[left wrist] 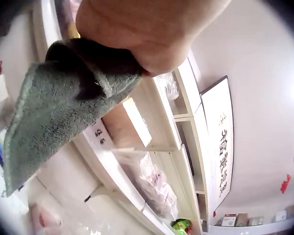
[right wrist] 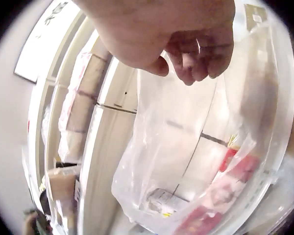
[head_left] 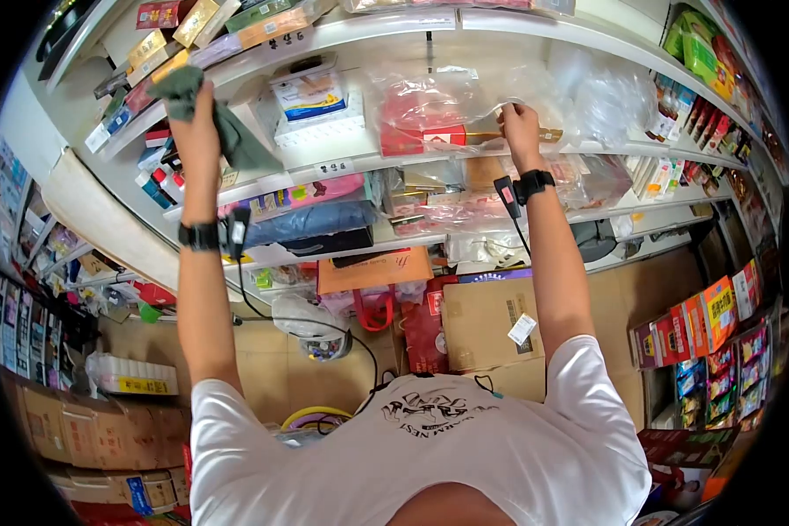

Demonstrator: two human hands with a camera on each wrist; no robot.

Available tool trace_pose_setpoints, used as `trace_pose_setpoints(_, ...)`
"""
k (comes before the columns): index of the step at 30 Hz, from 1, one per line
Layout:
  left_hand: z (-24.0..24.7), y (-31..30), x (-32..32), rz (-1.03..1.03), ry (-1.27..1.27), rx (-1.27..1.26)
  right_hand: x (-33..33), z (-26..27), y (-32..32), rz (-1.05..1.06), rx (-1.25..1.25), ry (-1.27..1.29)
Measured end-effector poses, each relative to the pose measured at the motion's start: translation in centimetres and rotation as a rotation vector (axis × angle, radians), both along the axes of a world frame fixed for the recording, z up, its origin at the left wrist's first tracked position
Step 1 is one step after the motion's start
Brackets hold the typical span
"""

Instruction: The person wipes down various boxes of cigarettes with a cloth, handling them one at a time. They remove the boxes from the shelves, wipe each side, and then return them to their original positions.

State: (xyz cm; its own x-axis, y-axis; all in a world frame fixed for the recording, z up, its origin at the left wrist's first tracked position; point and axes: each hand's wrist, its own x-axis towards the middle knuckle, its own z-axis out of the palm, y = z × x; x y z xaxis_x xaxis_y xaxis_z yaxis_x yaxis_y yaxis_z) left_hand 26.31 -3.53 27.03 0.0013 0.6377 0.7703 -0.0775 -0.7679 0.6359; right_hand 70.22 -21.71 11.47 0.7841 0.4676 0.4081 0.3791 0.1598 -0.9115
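Note:
My left hand (head_left: 198, 131), raised at the upper left shelf, grips a grey-green cloth (head_left: 238, 140). In the left wrist view the cloth (left wrist: 59, 112) hangs in a folded flap below the hand (left wrist: 142, 34). Over the middle shelf, my right hand (head_left: 521, 131) pinches a clear plastic bag (head_left: 430, 92) with curled fingers. A red box (head_left: 401, 140) lies in or under the plastic. Seen from the right wrist, the bag (right wrist: 147, 152) spreads below the hand (right wrist: 171, 39), with red packaging (right wrist: 237, 166) showing through it.
White shelves (head_left: 342, 167) packed with boxed goods run across in front. A white box with blue and yellow print (head_left: 309, 95) stands between the hands. Crumpled clear plastic (head_left: 618, 101) lies at the right. Below are a cardboard box (head_left: 486, 320) and a bin (head_left: 326, 346) on the floor.

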Motion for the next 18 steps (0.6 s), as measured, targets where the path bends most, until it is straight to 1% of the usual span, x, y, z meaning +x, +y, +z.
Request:
trace_pose_setpoints(1,-1.7,-1.1,0.0,0.025,0.025,0.031,-0.9,0.2,0.5,0.032,0.131,0.134)
trace_pose_setpoints(2,-3.6,-2.5,-0.1,0.053,0.054,0.059,-0.7,-0.9,0.8,0.04,0.126,0.133)
trace_pose_setpoints(4,-7.5,-4.9,-1.1,0.012,0.153,-0.063,0.8,-4.5,2.1,-0.067,0.12,0.109)
trace_pose_setpoints(5,-9.1,-6.4,-1.4,-0.014,0.156,-0.127,0.5,-5.0,1.9,0.016,0.217,0.178)
trace_pose_setpoints(6,-10.5,-7.8,-1.8,-0.041,0.156,-0.192,0.8,-6.3,2.8,-0.058,0.315,0.222)
trace_pose_setpoints(8,-13.1,-9.6,-3.0,-0.094,0.2,-0.257,-2.4,-5.1,1.6,-0.077,0.265,0.548)
trace_pose_setpoints(9,-14.7,-9.7,-3.5,-0.095,0.198,-0.26,-2.5,-5.3,1.7,-0.078,0.262,0.546)
trace_pose_setpoints(11,-17.9,-9.6,-4.2,-0.063,0.191,-0.305,-2.7,-6.2,2.0,0.037,0.293,0.809)
trace_pose_setpoints(12,-19.1,-9.7,-4.3,-0.062,0.189,-0.306,-2.6,-6.4,2.2,0.038,0.292,0.808)
trace_pose_setpoints(14,-20.7,-10.4,-3.9,-0.04,0.143,-0.425,-1.5,-6.6,3.0,0.008,0.282,0.946)
trace_pose_setpoints(15,-21.4,-10.7,-3.7,-0.04,0.173,-0.364,-0.5,-7.2,3.6,0.018,0.251,0.948)
trace_pose_setpoints(16,-21.8,-11.0,-3.4,-0.035,0.17,-0.366,-1.1,-6.7,3.4,0.023,0.247,0.946)
trace_pose_setpoints(18,-22.3,-11.6,-2.9,-0.128,0.128,-0.46,-2.3,-5.7,3.0,-0.03,0.139,0.953)
